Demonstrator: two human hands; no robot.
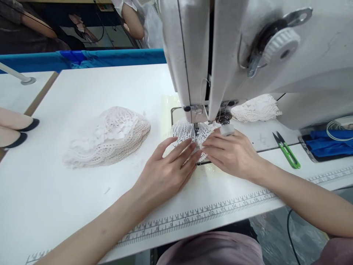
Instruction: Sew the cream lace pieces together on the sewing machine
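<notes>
A small white lace piece [184, 133] lies under the presser foot [196, 127] of a white sewing machine [248, 55]. My left hand [165, 171] rests flat on the table with fingers stretched out, fingertips pressing the lace's near edge. My right hand [231, 152] lies flat just right of the needle, fingers together on the lace, and a white thimble-like cap [227, 129] sits on one finger. Both hands meet at the lace in front of the needle.
A pile of white lace pieces [107, 136] lies to the left on the white table [82, 191]. More lace [256, 108] sits behind the machine's foot. Green thread snips [286, 151] lie at right, near blue cloth [328, 141]. A ruler strip [209, 213] runs along the front edge. Another person's arm [132, 22] shows beyond.
</notes>
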